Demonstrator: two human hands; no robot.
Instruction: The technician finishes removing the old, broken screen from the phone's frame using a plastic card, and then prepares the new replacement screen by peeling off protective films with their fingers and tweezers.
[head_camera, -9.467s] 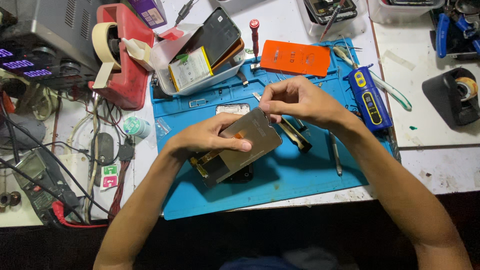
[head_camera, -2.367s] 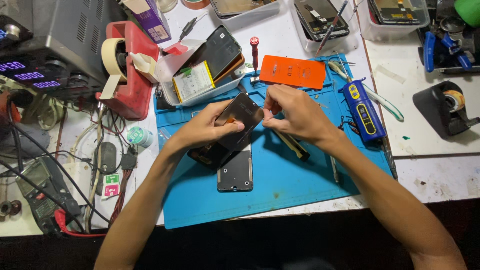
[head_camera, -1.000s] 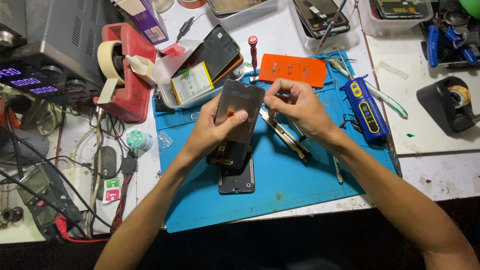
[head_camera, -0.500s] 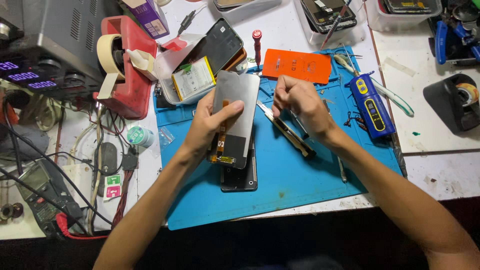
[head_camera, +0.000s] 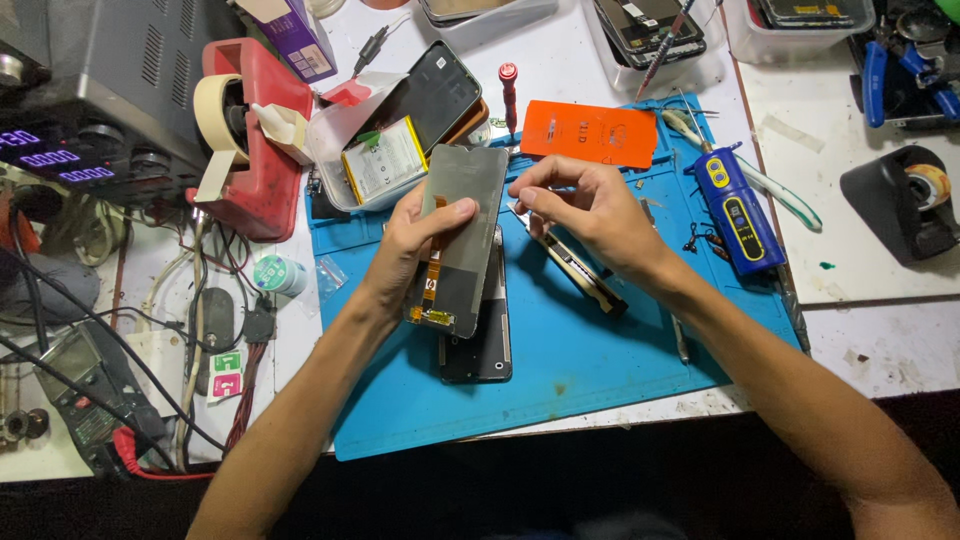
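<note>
My left hand (head_camera: 408, 240) holds a grey phone display panel (head_camera: 468, 245) by its left edge, back side up, with an orange flex cable (head_camera: 431, 290) along it. The panel hovers over a dark phone body (head_camera: 482, 345) lying on the blue work mat (head_camera: 580, 360). My right hand (head_camera: 590, 210) is just right of the panel's top corner, fingertips pinched together near its edge; whether they grip something small I cannot tell.
A blue-and-yellow electric screwdriver (head_camera: 738, 215) and an orange card (head_camera: 590, 133) lie on the mat's right and top. A white tray with a battery (head_camera: 385, 170), a red tape dispenser (head_camera: 245, 130), a power supply (head_camera: 90, 90) and cables sit left. Clear bins with phones stand behind.
The display panel has been turned from lying flat over the phone body to a more upright, lengthwise hold in my left hand. My right hand has shifted to its top right corner.
</note>
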